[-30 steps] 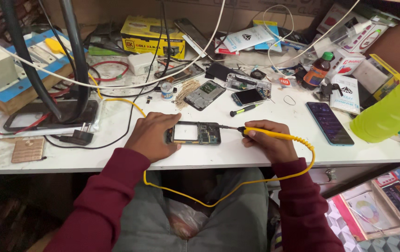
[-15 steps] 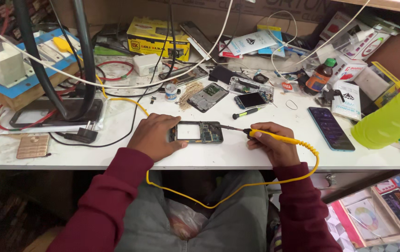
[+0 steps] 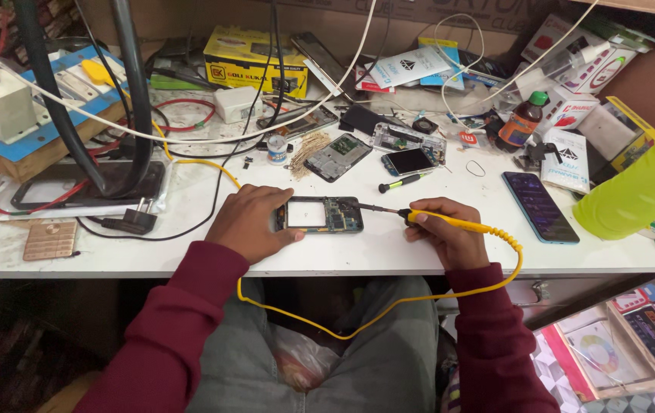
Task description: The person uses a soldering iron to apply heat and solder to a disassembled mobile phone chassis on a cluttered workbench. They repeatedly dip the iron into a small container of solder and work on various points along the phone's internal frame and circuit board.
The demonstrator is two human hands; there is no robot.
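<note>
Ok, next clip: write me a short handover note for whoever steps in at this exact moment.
Left hand: flat on the table, steadying the opened phone by its left end.
Right hand: grip shut on the yellow soldering iron, tip touching the phone's right end. Its yellow cord loops down over the lap.
Nearby: small screwdriver just behind the phone, loose phone parts further back, an intact phone lying to the right.
Done: phone is open, board exposed.
Left: work at the right end is under way; the phone is not reassembled.
</note>
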